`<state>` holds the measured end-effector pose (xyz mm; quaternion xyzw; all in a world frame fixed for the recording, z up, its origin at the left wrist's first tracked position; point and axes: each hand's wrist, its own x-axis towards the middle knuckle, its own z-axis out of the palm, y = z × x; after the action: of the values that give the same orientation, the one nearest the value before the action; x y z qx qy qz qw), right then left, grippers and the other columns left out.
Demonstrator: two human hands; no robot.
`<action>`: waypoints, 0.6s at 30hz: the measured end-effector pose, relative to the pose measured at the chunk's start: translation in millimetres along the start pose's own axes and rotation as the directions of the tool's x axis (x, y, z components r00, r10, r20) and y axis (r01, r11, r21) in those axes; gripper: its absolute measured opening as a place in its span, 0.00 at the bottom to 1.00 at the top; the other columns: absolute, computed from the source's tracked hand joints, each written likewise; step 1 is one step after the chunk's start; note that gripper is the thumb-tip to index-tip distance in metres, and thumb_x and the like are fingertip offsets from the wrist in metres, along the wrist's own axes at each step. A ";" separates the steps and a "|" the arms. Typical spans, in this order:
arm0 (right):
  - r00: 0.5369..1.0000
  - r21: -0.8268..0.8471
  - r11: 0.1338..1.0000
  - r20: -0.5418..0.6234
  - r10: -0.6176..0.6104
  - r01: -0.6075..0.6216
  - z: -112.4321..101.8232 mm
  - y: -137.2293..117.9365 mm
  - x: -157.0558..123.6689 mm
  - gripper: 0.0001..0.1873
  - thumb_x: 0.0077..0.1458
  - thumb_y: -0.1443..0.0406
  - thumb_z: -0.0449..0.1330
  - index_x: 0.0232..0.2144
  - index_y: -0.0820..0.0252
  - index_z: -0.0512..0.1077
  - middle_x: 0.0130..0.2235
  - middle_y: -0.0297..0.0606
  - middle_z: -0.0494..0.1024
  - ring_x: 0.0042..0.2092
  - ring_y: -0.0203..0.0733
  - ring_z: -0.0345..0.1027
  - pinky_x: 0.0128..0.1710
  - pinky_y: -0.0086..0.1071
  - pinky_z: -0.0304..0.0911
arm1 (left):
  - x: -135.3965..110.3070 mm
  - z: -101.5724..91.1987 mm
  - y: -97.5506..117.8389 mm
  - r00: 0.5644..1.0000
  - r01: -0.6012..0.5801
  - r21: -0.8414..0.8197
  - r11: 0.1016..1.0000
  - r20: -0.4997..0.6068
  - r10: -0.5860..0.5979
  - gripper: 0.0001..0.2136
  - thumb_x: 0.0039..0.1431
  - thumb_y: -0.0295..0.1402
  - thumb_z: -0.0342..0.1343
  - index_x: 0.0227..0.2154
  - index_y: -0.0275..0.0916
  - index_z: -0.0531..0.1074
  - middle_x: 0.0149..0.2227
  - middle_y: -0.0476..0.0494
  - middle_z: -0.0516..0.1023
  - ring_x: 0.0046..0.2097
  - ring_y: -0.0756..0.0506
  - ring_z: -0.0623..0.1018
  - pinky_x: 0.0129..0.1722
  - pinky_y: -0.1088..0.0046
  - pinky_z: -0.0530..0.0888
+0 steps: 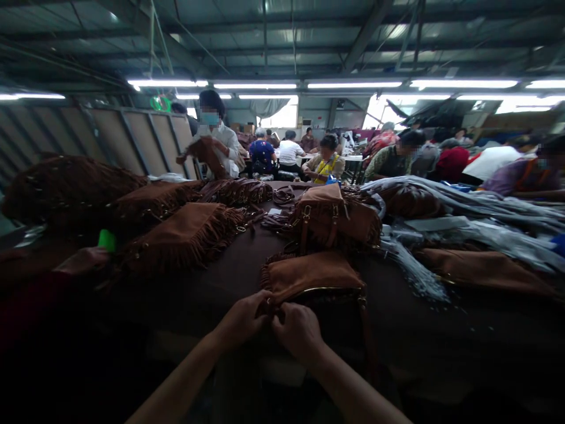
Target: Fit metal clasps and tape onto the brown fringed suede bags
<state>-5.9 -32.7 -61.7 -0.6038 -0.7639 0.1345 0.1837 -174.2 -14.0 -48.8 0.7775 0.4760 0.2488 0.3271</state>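
Note:
A brown suede fringed bag lies flat on the dark table right in front of me. My left hand and my right hand meet at its near left corner, fingers pinched together on the bag's edge. A metal-trimmed opening and a strap run down the bag's right side. What the fingertips pinch exactly is hidden in shadow.
Several more brown fringed bags are piled behind, such as one at left and one in the middle. Grey fringed bags lie at right. A person's hand with a green object is at left. Other workers sit and stand beyond.

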 end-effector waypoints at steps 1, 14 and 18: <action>1.000 0.000 1.000 -0.025 0.016 -0.016 0.1 -2.4 -0.3 0.09 0.56 0.62 0.55 0.34 0.57 0.74 0.34 0.38 0.80 0.37 0.41 0.74 0.35 0.29 0.59 | 0.7 2.0 0.7 1.000 -0.010 0.023 1.000 -0.001 0.010 0.19 0.54 0.27 0.54 0.50 0.42 0.69 0.47 0.46 0.77 0.47 0.45 0.75 0.48 0.74 0.68; 0.996 -0.157 0.983 -0.018 0.088 -0.089 -40.1 55.9 -8.8 0.16 0.64 0.61 0.50 0.31 0.58 0.74 0.33 0.38 0.80 0.36 0.39 0.75 0.30 0.29 0.53 | 19.5 -22.0 -16.6 0.976 0.178 0.429 0.885 -0.191 -0.103 0.08 0.55 0.27 0.51 0.31 0.41 0.75 0.32 0.46 0.78 0.35 0.46 0.76 0.34 0.74 0.64; 1.000 -0.018 1.000 -0.001 0.010 -0.010 -18.5 31.6 -9.0 0.20 0.59 0.48 0.52 0.35 0.55 0.74 0.33 0.37 0.80 0.37 0.41 0.74 0.32 0.29 0.55 | 18.8 -21.7 -12.6 0.984 0.162 0.289 0.944 -0.123 -0.131 0.07 0.53 0.29 0.52 0.31 0.40 0.76 0.32 0.47 0.80 0.35 0.47 0.77 0.34 0.75 0.65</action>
<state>31.8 -34.3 -59.7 -0.6092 -0.7620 0.1283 0.1782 -188.7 13.1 -42.4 0.7665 0.5807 0.1887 0.1992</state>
